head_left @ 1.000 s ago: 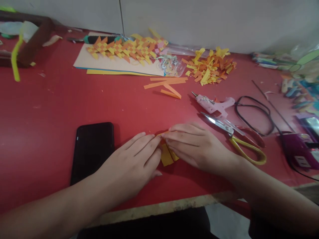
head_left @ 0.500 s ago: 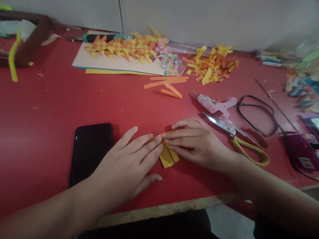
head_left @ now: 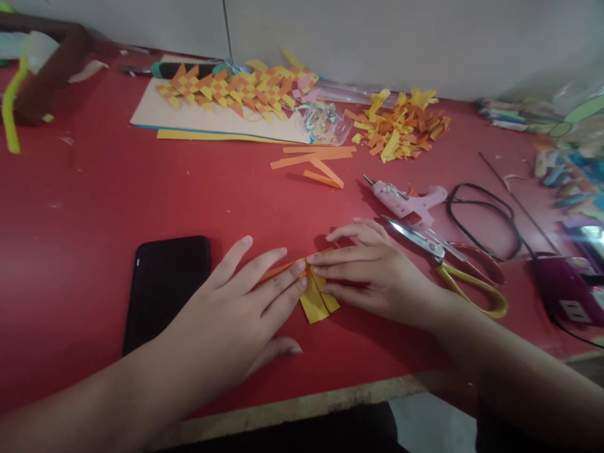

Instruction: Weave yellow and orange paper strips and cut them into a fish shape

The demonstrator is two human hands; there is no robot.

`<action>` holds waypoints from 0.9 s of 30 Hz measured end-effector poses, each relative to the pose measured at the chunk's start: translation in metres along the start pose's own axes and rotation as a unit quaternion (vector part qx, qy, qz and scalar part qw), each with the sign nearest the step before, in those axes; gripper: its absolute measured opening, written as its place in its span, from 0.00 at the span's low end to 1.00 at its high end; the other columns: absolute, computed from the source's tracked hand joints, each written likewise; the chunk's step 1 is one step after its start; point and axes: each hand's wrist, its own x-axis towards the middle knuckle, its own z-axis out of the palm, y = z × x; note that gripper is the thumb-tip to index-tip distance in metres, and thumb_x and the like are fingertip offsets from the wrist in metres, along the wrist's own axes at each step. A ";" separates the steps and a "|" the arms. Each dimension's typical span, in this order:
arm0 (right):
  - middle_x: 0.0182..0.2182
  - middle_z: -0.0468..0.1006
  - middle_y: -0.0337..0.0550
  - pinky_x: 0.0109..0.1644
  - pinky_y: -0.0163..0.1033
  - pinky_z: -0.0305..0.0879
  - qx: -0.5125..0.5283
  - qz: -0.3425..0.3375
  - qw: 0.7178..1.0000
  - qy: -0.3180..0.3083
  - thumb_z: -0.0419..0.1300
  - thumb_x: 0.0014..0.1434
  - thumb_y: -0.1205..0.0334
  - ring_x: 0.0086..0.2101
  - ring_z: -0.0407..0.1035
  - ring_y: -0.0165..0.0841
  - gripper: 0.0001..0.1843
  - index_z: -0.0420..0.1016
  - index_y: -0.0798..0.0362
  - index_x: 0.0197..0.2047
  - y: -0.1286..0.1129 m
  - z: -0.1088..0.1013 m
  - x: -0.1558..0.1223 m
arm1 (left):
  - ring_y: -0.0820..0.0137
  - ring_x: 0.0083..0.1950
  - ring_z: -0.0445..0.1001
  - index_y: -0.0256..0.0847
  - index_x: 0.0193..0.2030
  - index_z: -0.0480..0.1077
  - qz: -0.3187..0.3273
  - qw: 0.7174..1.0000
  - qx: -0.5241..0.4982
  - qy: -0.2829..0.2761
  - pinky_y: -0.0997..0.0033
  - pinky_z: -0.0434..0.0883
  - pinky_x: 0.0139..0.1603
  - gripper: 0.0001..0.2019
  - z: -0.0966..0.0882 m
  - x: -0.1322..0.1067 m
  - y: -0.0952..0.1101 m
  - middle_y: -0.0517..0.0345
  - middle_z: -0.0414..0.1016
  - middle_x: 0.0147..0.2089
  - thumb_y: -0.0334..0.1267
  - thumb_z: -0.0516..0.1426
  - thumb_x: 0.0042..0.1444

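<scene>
My left hand (head_left: 257,296) lies with its fingers spread. Its index and middle fingertips press on folded paper strips, and the thumb is held away from them. From the other side, my right hand (head_left: 372,267) rests its outstretched fingertips on the same strips, with the outer fingers raised apart. Between the hands, yellow paper strips (head_left: 315,303) lie side by side and point toward me. An orange paper strip (head_left: 276,271) crosses at their top and runs under my left fingers. The crossing itself is partly hidden by fingertips.
A black phone (head_left: 167,289) lies left of my left hand. Scissors (head_left: 443,255) and a pink glue gun (head_left: 406,200) lie beyond my right hand. Farther back are loose orange strips (head_left: 314,154), a woven paper chain (head_left: 236,88) and a pile of cut strips (head_left: 401,126).
My left hand has shifted slightly left, baring more of the orange strip. My right fingers stay on the paper. The whole view has drifted slightly.
</scene>
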 end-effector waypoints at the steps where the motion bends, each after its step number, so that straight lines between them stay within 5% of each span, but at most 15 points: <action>1: 0.44 0.84 0.38 0.61 0.59 0.55 0.004 0.002 1.000 0.002 0.62 0.63 0.58 0.52 0.68 0.42 0.08 0.82 0.45 0.42 0.000 0.000 0.000 | 0.52 0.63 0.69 0.37 0.61 0.69 0.001 1.000 -0.001 0.000 0.43 0.46 0.71 0.24 0.000 0.000 0.000 0.52 0.75 0.61 0.52 0.52 0.66; 8: 0.46 0.83 0.41 0.63 0.62 0.48 0.002 0.014 1.000 -0.015 0.68 0.55 0.45 0.57 0.65 0.47 0.17 0.80 0.43 0.45 -0.006 -0.001 -0.001 | 0.46 0.65 0.66 0.41 0.57 0.71 0.009 1.000 -0.009 -0.022 0.32 0.50 0.68 0.22 -0.003 -0.001 -0.003 0.50 0.74 0.62 0.52 0.57 0.62; 13: 0.45 0.83 0.39 0.65 0.64 0.42 -0.013 0.020 0.999 -0.023 0.63 0.62 0.50 0.57 0.64 0.48 0.08 0.82 0.41 0.39 -0.011 -0.001 0.000 | 0.44 0.65 0.65 0.45 0.51 0.74 0.017 0.999 -0.015 -0.036 0.30 0.53 0.66 0.16 -0.004 0.000 -0.006 0.52 0.75 0.59 0.50 0.59 0.61; 21: 0.41 0.84 0.34 0.66 0.61 0.38 0.016 0.089 0.996 0.011 0.62 0.64 0.57 0.55 0.67 0.43 0.05 0.80 0.43 0.40 -0.019 0.001 0.005 | 0.50 0.58 0.69 0.42 0.45 0.75 0.030 0.999 -0.019 0.026 0.36 0.51 0.68 0.16 -0.001 0.000 -0.007 0.51 0.78 0.50 0.52 0.56 0.63; 27: 0.35 0.84 0.34 0.65 0.57 0.39 -0.001 0.104 0.993 0.049 0.61 0.64 0.59 0.50 0.72 0.39 0.04 0.78 0.45 0.38 -0.019 0.010 0.010 | 0.53 0.58 0.68 0.40 0.53 0.73 0.017 0.999 -0.023 0.027 0.41 0.47 0.71 0.21 0.003 0.001 -0.005 0.53 0.78 0.49 0.54 0.56 0.63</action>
